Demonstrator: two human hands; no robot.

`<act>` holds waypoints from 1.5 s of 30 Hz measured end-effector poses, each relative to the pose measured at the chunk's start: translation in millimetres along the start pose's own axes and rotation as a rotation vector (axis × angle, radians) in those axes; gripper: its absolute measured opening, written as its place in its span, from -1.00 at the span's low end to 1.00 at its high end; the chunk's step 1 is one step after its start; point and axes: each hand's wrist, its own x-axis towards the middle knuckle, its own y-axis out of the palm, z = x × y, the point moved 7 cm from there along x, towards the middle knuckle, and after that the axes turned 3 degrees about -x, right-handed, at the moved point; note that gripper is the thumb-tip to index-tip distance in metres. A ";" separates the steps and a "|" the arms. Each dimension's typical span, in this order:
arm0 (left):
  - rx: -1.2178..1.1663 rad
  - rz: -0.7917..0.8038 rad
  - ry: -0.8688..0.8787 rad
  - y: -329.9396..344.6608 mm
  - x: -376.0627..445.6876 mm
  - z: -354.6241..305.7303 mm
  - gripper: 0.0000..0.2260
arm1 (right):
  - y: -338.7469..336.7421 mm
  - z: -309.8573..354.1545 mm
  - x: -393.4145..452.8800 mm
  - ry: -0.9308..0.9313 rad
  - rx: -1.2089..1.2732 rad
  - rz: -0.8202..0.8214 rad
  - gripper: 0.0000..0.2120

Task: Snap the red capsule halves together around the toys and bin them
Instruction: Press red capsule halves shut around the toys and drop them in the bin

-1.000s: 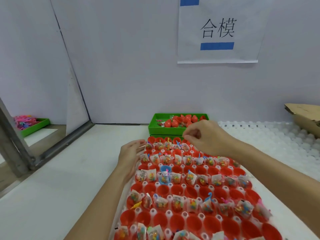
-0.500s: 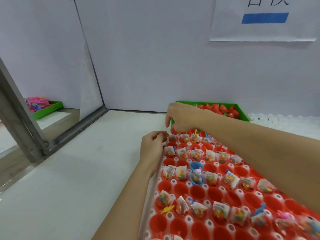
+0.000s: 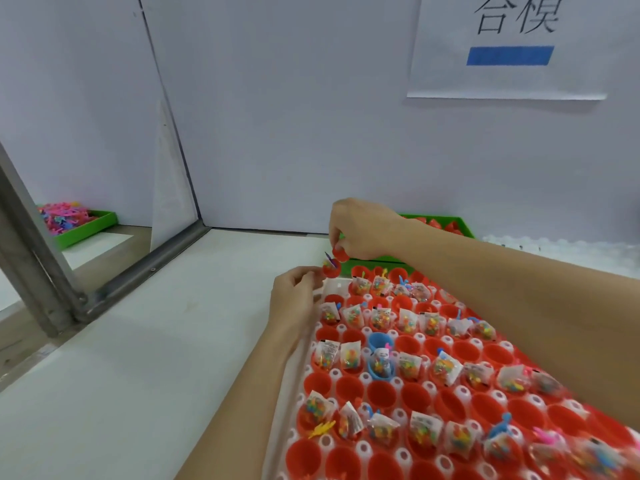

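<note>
A white tray (image 3: 298,362) of red capsule bottoms fills the lower right; many hold small bagged toys. At its far left corner, just above the tray, my left hand (image 3: 294,299) pinches a red capsule bottom (image 3: 331,269) with a toy sticking out of it. My right hand (image 3: 360,228) holds a red capsule top (image 3: 340,253) directly above that bottom, almost touching it. A green bin (image 3: 460,226) with closed red capsules sits behind my right hand, largely hidden by it.
A second green bin (image 3: 86,228) of pink toys lies beyond the metal frame (image 3: 41,251) at left. One blue capsule half (image 3: 379,342) sits among the red ones. The white wall with a paper sign (image 3: 512,46) closes the back.
My left hand has lifted a red bottom out of the tray's corner cell. My right hand has brought a red top over it. The camera has turned left and leaned closer.
</note>
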 end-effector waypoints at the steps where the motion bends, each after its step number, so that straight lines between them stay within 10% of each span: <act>1: 0.050 -0.014 0.044 -2.6 1.5 -5.4 -0.71 | -4.8 -1.8 -2.8 0.014 0.012 0.000 -0.82; 15: 0.443 0.463 0.211 62.4 -65.4 -102.1 -0.44 | -72.5 -82.3 -101.7 0.346 0.161 -0.048 -0.77; 26: 0.316 0.364 0.274 92.2 -96.5 -93.7 -0.75 | -44.7 -71.9 -171.2 0.411 0.400 -0.109 -0.76; 36: 0.359 0.402 0.324 97.6 -119.0 -85.8 -0.75 | 10.8 -74.1 -235.1 0.560 1.289 -0.307 -0.86; 45: 0.375 0.384 0.354 100.5 -127.6 -83.1 -0.77 | -10.0 -68.5 -253.5 0.511 0.937 -0.626 -0.91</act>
